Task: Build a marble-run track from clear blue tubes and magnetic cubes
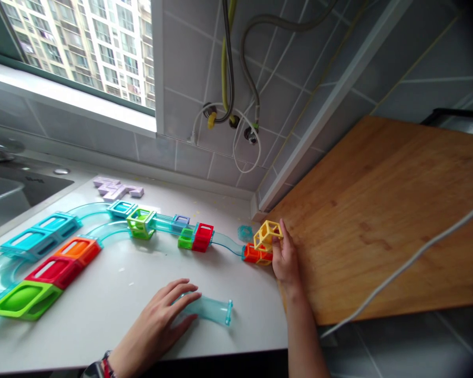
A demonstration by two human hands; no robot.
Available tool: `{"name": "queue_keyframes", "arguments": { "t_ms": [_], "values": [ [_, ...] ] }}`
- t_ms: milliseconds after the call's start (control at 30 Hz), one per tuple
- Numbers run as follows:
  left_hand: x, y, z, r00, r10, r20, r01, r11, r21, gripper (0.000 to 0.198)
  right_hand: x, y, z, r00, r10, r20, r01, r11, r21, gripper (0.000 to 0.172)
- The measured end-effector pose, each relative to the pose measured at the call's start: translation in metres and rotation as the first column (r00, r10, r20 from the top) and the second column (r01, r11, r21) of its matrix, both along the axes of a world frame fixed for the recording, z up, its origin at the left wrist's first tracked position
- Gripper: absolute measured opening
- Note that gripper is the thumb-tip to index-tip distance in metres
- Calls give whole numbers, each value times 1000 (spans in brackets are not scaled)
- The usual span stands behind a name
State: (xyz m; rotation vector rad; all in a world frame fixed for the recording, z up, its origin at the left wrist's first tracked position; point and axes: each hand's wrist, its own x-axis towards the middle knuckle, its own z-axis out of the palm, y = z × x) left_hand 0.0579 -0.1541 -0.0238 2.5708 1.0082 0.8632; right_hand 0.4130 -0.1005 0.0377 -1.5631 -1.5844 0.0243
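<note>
My left hand [163,315] is closed over one end of a translucent teal track piece [216,310], which lies on the counter near its front edge; that end is hidden by my fingers. My right hand [287,260] grips a yellow open-frame cube [266,235] from its right side. The cube sits on or just above an orange-red block [252,254] at the right end of the marble-run track. From that block a curved teal track piece [226,242] leads left to a red block [202,237] beside a green one [185,238].
Farther left, the run loops over a taller green block [141,223], an orange block [79,248] and teal blocks [57,223]. Lilac pieces [117,189] lie behind. A wooden board [386,210] leans at the right, a white cable [413,260] across it. A sink [35,184] is left.
</note>
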Motion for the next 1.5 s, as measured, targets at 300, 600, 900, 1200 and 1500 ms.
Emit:
{"name": "queue_keyframes", "arguments": {
  "t_ms": [300, 600, 900, 1200, 1500],
  "values": [
    [2, 5, 15, 1000, -4, -11, 3, 1000, -26, 31, -6, -5, 4, 1000, -26, -7, 27, 999, 47, 68],
    [36, 83, 86, 973, -23, 229, 28, 999, -21, 30, -39, -42, -12, 965, -209, -157, 254, 894, 370, 60],
    [64, 150, 108, 987, -76, 144, 73, 997, 30, 33, -53, -54, -38, 957, -135, -258, 229, 896, 380, 29],
    [51, 128, 111, 968, -41, 249, 124, 936, -329, 34, -82, -56, -21, 567, 150, -810, -286, 958, -23, 34],
    [52, 127, 116, 941, -263, 213, 312, 433, -846, 48, -120, -30, -5, -158, 192, -969, -628, 737, 249, 59]
  ]
}}
